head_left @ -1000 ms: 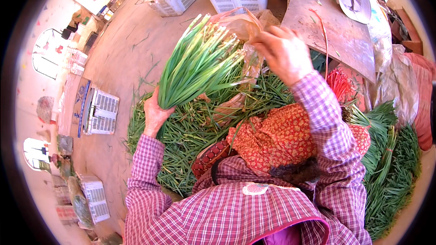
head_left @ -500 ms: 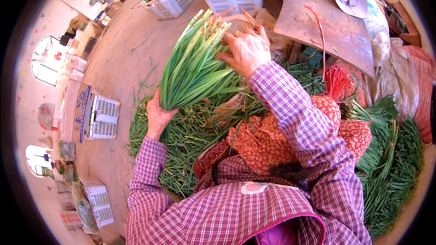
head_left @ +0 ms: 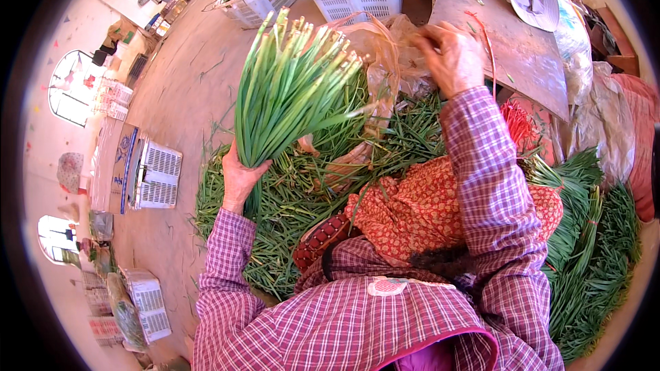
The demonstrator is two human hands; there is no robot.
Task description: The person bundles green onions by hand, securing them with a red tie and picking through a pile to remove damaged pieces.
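Reader: Where is the bunch of green stalks [head_left: 285, 96], and what supports it?

Author: It is raised above a heap of loose greens [head_left: 289, 240], with its pale, trimmed ends fanned up and away from the person. The left grip [head_left: 239, 177] is closed around the narrow, leafy end and alone carries the bunch.

Reader: And the right grip [head_left: 455, 60]?

Author: It stands apart from the bunch, raised between crumpled orange plastic [head_left: 383, 51] and a brown board [head_left: 509, 62]. Its fingers are bent; whether something thin is pinched between them cannot be told.

Reader: How should such a bunch handle?

Author: Probably light for its bulk. The pale bases look fairly stiff, whereas the flat leaves look supple, likely to bruise or crease under hard pressure and perhaps slippery if moist. One stalk juts sideways toward the plastic, which suggests that single stalks can slide free.

Reader: Where is the best hold?

Author: Around the gathered narrow part, as here, firm but not crushing; a second hold suits the sturdier pale bases. Similar bundles [head_left: 595, 268] lie at the person's right, near red strips [head_left: 519, 126].
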